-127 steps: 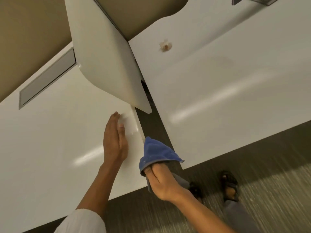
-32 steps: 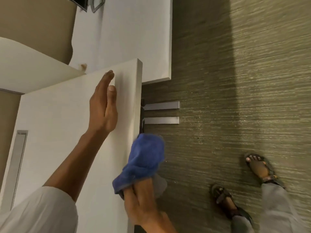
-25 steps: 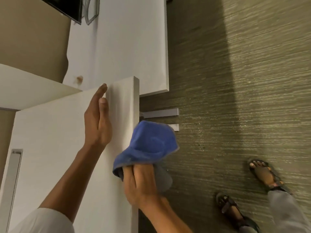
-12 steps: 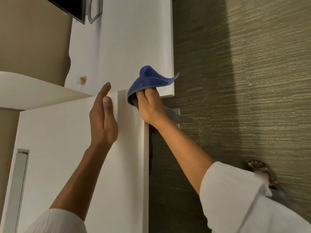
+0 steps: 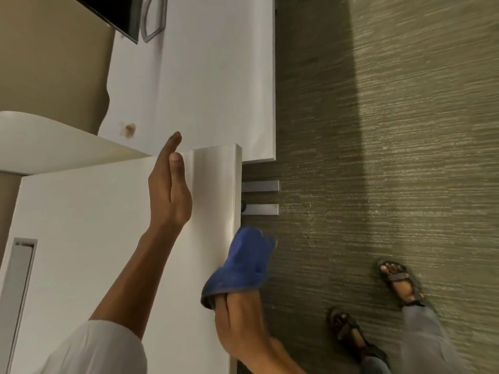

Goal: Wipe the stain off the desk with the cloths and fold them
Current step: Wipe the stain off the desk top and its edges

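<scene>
My right hand (image 5: 240, 322) grips a crumpled blue cloth (image 5: 243, 265) and holds it against the right edge of the near white desk (image 5: 81, 238). My left hand (image 5: 170, 190) lies flat on that desk top with straight fingers, holding nothing, a little left of the cloth. A small brown stain (image 5: 130, 129) marks the far white desk (image 5: 210, 76), beyond my left fingertips and close to the divider.
A white curved divider panel (image 5: 48, 141) stands between the two desks at left. A dark monitor (image 5: 108, 14) and its metal stand (image 5: 152, 17) sit at the far desk's back. Two grey desk feet (image 5: 262, 198) jut onto the carpet. My sandalled feet (image 5: 399, 282) stand at right.
My right hand has drawn the blue cloth back along the desk's right edge, from the far corner toward me. My left hand stays flat on the desk.
</scene>
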A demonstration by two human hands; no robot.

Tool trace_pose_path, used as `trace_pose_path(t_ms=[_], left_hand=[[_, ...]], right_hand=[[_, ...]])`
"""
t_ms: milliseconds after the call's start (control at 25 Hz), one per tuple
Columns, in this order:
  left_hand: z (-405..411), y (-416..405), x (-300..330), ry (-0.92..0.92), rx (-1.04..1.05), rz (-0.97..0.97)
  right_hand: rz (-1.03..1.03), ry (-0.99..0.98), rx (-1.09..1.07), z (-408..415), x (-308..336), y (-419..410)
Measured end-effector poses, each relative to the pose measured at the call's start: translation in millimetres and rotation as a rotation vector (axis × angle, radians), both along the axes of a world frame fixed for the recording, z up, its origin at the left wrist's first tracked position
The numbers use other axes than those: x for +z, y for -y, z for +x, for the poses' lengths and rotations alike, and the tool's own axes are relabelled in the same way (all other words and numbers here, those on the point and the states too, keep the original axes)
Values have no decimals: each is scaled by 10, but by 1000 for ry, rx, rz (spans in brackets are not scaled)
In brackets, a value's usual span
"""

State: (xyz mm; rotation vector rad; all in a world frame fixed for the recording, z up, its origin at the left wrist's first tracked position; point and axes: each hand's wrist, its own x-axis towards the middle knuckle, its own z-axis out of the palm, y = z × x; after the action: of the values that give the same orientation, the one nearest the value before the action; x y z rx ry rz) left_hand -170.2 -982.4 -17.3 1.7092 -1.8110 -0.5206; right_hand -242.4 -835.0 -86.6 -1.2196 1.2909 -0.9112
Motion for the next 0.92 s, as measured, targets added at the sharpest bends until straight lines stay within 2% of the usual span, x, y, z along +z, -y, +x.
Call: trace_pose_path(t_ms=[80, 200, 320, 400, 480, 560, 680, 800, 920], left_hand=[[53, 16, -14, 47, 24, -29], [51, -50, -79, 68, 47, 26], [-5, -114, -72, 107, 90, 38], [-56, -198, 3, 120, 138, 35], [-89, -297, 99, 106, 171, 18], [-105, -425, 216, 98, 186, -9], [-164, -642, 295, -5, 242, -22], [-313, -868, 346, -223, 347, -21], [-467, -1122, 355, -324, 378, 38]], right_hand=[[-19, -40, 26, -21, 75, 32], [-42, 112, -268, -147, 8, 814], [8, 146, -308, -301, 64, 1549], [182, 471, -280, -472, 46, 1867], [402, 746, -346, -802, -16, 2045], [515, 928, -397, -1126, -113, 1904], [474, 1153, -463, -1448, -192, 1404], [412, 1248, -526, -1640, -89, 968], [414, 1367, -418, -1764, 98, 618]])
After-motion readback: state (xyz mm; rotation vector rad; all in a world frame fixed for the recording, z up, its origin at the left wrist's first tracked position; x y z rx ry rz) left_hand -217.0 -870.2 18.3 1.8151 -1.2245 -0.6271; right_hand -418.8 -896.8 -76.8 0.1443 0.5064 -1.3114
